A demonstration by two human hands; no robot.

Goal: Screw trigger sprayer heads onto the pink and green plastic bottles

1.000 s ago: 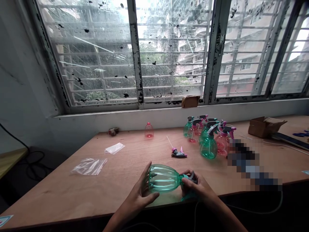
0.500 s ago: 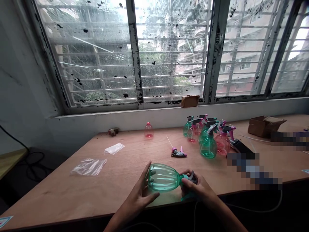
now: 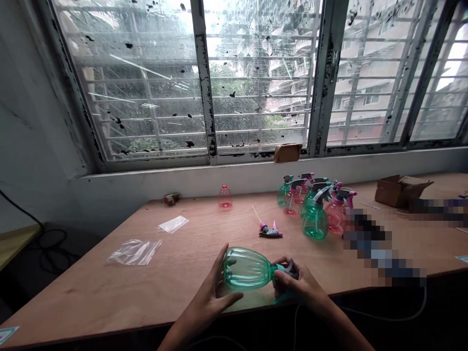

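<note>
A clear green spray bottle (image 3: 246, 269) lies sideways in the air above the table's front edge, its neck pointing right. My right hand (image 3: 298, 280) grips its grey and teal spray head (image 3: 290, 269). Around the bottle's base curves my left hand (image 3: 214, 287), fingers behind the plastic and thumb below, holding that end. Beyond them on the table rests a loose pink and grey spray head (image 3: 270, 231) with a thin tube sticking up. Further back, a pink bottle (image 3: 225, 197) without a spray head stands upright near the wall.
Several green and pink spray bottles (image 3: 315, 222) stand grouped right of centre. A cardboard box (image 3: 398, 190) sits at the back right, near blurred-out patches. Clear plastic bags (image 3: 135, 252) lie on the left of the wooden table (image 3: 87, 302). A brown block (image 3: 288, 153) rests on the windowsill.
Almost nothing differs. Both hands keep their hold on the green spray bottle, which has shifted very slightly left at its base.
</note>
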